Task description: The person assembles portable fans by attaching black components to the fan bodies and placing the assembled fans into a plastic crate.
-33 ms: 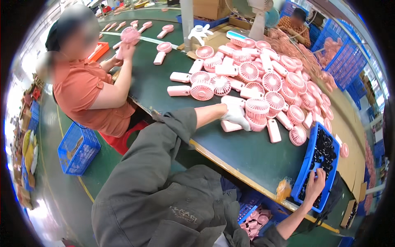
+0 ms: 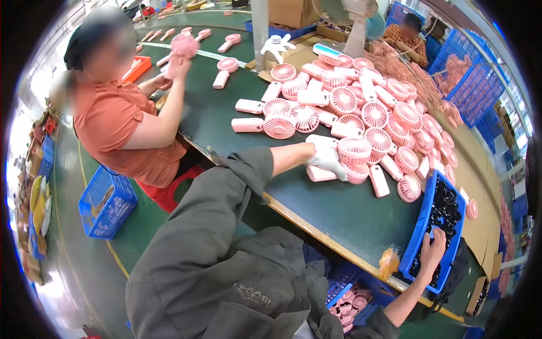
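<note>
The worker's left hand (image 2: 328, 160), in a white glove, lay with its fingers bent over a pink fan (image 2: 357, 173) at the near edge of a heap; from where I stood I couldn't tell how tightly it gripped, since the glove covered the fan's neck. Another pink fan head sat right above those fingers. The bare right hand (image 2: 433, 249) was down in a blue tray (image 2: 416, 244), fingers curled among small black parts (image 2: 445, 207); whether it pinched one was hidden.

Beyond the gloved hand, the heap of pink fans (image 2: 375, 114) crowded in, handles jutting every way. Bare green tabletop (image 2: 316, 213) ran between the hands, with an orange lump (image 2: 388, 261) beside the tray and a black bag (image 2: 462, 260) against its far side. Cardboard (image 2: 473, 169) covered the table past the heap. Behind stood a grey post (image 2: 260, 34) and a big white fan (image 2: 355, 35). At the left, a co-worker in an orange shirt (image 2: 121, 127) held up a pink fan too. A red stool (image 2: 176, 195) and a blue crate (image 2: 108, 206) filled the floor there.
</note>
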`<state>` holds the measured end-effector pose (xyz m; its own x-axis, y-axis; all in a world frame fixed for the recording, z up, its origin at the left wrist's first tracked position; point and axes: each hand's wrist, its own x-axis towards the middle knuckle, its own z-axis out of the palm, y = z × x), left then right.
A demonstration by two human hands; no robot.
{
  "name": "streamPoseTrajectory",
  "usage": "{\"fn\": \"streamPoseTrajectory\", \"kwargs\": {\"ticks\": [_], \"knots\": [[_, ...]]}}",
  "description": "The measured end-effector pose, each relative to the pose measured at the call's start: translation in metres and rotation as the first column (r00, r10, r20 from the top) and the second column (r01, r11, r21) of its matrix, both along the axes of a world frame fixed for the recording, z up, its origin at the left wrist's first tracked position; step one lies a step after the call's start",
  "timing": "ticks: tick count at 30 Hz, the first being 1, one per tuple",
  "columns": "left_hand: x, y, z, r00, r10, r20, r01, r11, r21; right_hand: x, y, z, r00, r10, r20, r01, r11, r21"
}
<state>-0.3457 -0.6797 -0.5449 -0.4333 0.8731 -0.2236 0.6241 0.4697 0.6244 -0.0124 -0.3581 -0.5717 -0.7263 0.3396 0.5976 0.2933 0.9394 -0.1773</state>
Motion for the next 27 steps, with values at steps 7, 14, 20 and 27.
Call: {"fn": "streamPoseTrajectory", "kwargs": {"ticks": [7,14,20,27], "knots": [[0.012,0.007,0.017,0.950,-0.240,-0.201,0.172,0.937,-0.305,-0.026,0.046,-0.026,0.920,-0.084,0.383,0.079,0.996,0.027],[0.040,0.036,-0.012,0.724,-0.492,-0.483,0.569,0.822,0.015,-0.013,0.074,-0.036,0.958,-0.259,-0.124,0.197,0.907,-0.372],[0.066,0.023,-0.053,0.802,-0.218,-0.556,0.452,0.830,0.326,-0.003,-0.038,0.006,0.894,-0.162,-0.419,-0.173,0.737,-0.654],[0.080,0.012,-0.056,0.767,-0.177,-0.616,0.432,0.853,0.293,0.005,-0.174,0.009,0.865,-0.162,-0.475,-0.232,0.709,-0.666]]}}
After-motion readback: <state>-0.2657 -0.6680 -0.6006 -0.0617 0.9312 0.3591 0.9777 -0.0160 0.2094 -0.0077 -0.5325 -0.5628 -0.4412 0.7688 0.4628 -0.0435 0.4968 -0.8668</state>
